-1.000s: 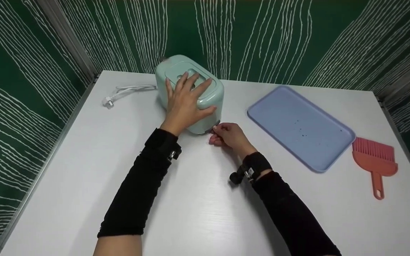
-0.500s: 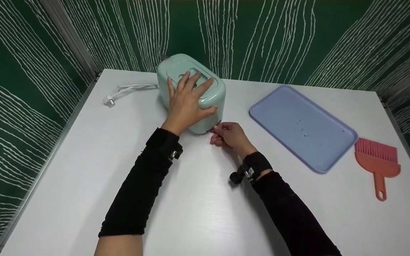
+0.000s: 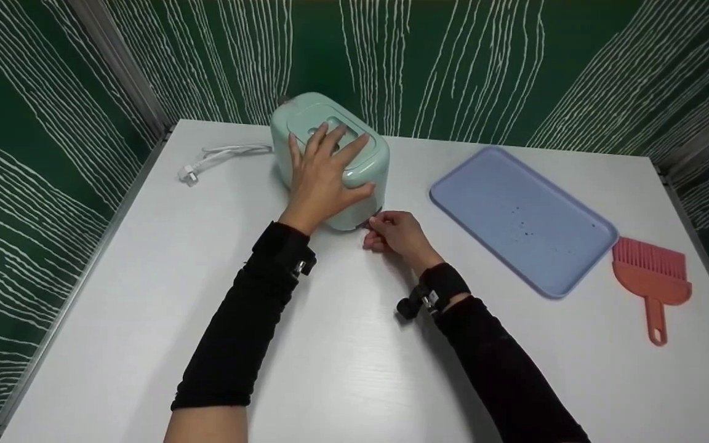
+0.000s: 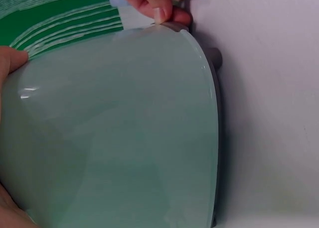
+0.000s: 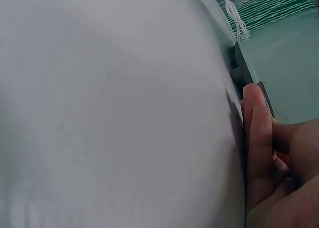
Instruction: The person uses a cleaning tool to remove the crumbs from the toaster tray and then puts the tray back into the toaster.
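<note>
A mint-green toaster stands on the white table, its dark base and a foot showing in the left wrist view. My left hand rests on its top with the fingers spread and the thumb over the near right edge. At the toaster's bottom right corner, my right hand pinches the dark edge of what looks like the crumb tray between thumb and fingers. Its other fingers are curled close over the table. Most of that dark piece is hidden by the hand and the toaster.
A white power cord with its plug lies left of the toaster. To the right sits a blue tray with dark crumbs on it. An orange brush with pink bristles lies beside the tray. Green walls with white lines stand behind the table.
</note>
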Available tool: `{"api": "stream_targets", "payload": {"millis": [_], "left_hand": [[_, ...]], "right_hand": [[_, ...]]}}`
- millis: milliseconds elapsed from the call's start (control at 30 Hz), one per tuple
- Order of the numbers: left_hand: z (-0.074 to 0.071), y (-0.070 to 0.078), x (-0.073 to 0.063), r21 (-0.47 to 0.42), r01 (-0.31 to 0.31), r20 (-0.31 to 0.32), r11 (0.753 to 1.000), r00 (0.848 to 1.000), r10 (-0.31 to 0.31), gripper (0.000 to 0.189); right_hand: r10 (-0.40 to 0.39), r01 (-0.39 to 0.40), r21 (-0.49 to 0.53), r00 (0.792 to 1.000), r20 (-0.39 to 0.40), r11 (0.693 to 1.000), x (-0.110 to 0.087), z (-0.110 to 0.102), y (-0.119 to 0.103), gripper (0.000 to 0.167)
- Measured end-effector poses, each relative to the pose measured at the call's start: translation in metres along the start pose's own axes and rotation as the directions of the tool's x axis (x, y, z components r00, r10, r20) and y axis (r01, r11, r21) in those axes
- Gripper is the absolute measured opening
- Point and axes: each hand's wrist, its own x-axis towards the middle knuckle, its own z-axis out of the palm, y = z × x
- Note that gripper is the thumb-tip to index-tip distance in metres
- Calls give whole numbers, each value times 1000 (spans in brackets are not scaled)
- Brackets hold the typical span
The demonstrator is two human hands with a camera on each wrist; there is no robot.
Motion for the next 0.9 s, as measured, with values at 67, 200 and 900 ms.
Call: {"api": "stream_targets", "payload": {"millis": [67, 200, 900], "left_hand": [[0, 1, -1, 2, 0, 3, 1000, 1000, 0, 78], [-1, 4, -3, -3, -7, 10, 1000, 1000, 7, 78], [-5, -4, -9, -14, -31, 7, 999, 999, 31, 81]], "right_hand": [[2, -2, -1, 1000, 3, 1000, -1, -1, 1, 19], [1, -1, -10, 1000, 2, 1000, -4, -3, 4, 20], [-72, 76, -44, 994, 87, 996, -22, -15, 8, 22]]}}
